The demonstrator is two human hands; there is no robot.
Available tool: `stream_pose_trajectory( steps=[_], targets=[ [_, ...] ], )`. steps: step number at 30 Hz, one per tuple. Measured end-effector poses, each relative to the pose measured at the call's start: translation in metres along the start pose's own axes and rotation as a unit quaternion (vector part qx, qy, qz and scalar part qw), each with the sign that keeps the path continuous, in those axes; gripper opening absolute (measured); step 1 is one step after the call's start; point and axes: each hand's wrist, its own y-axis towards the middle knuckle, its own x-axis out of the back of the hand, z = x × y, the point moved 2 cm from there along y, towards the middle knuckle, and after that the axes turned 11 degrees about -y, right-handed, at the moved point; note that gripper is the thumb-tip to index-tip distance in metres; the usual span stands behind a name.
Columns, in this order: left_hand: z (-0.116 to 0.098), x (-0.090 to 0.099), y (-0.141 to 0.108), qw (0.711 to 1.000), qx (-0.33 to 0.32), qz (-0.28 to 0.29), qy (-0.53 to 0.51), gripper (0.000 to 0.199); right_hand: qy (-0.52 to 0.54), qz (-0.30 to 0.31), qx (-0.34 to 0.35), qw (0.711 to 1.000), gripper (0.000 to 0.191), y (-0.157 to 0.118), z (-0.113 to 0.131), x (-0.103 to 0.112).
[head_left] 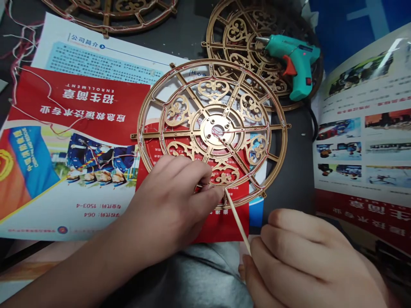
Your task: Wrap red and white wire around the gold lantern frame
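- left hand [170, 201] curled over the lower edge of a gold filigree wheel [205, 128], fingers gripping the frame
- right hand [308, 256] pinching a thin wooden stick [238, 220], tip right by the left fingers
- hands apart, only the stick bridging them
- wheel lies flat on a red flyer [77, 98]
- glue gun [297, 60] sits on a second gold wheel [236, 40] just behind

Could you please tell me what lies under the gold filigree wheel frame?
A red printed brochure lies under the gold filigree wheel frame, showing through its openings; whatever is beneath the brochure is covered.
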Motion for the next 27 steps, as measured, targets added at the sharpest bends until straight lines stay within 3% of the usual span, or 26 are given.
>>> stream_pose_trajectory(
  steps=[2, 4, 6, 10, 16, 19, 23, 27],
  targets=[
    [-0.001, 0.000, 0.000, 1.000, 0.001, 0.001, 0.002, 0.030, 0.004, 0.014, 0.018, 1.000, 0.038, -0.002, 0.007, -0.001],
    [-0.001, 0.000, 0.000, 1.000, 0.003, 0.001, 0.003, 0.030, -0.020, -0.009, -0.054, 0.998, 0.028, -0.006, 0.015, -0.002],
    [0.000, -0.001, 0.001, 1.000, 0.004, 0.001, 0.002, 0.031, -0.043, -0.032, -0.116, 0.992, 0.032, -0.010, 0.024, -0.004],
    [0.000, -0.001, 0.002, 1.000, 0.003, 0.001, 0.002, 0.032, -0.044, -0.049, -0.133, 0.989, 0.036, -0.011, 0.041, -0.010],
    [0.000, 0.000, 0.004, 1.000, 0.002, -0.008, 0.001, 0.033, -0.027, -0.073, -0.205, 0.976, 0.015, -0.013, 0.058, -0.022],
    [0.000, 0.000, 0.003, 1.000, 0.000, -0.012, 0.005, 0.033, -0.023, -0.098, -0.235, 0.967, 0.015, -0.016, 0.064, -0.028],
    [0.001, -0.001, 0.002, 1.000, -0.002, -0.010, -0.005, 0.030, -0.025, -0.139, -0.179, 0.974, 0.007, -0.022, 0.057, -0.037],
    [0.000, -0.002, -0.001, 1.000, -0.014, -0.014, -0.006, 0.032, -0.018, -0.165, -0.123, 0.978, 0.014, -0.033, 0.048, -0.042]
  ],
)
